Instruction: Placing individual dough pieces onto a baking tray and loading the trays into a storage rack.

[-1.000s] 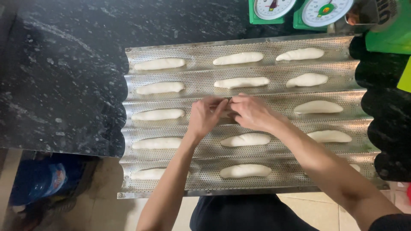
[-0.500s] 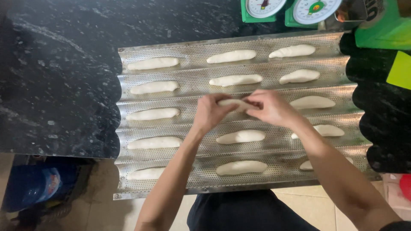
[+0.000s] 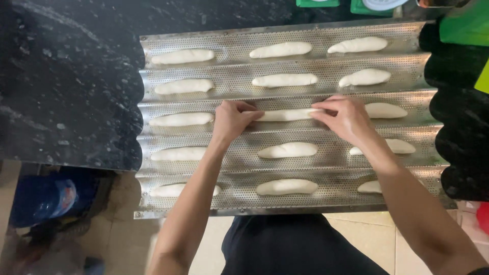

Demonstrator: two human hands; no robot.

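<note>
dough piece (image 3: 286,115) sits mid-channel, third row of perforated wavy tray (image 3: 326,61) on dark table (image 3: 66,91). left hand (image 3: 232,119) and right hand (image 3: 344,117) pinch its two ends, fingers closed on it. likely soft, sticky, stretches easily; support by both ends, light pressure.
</note>
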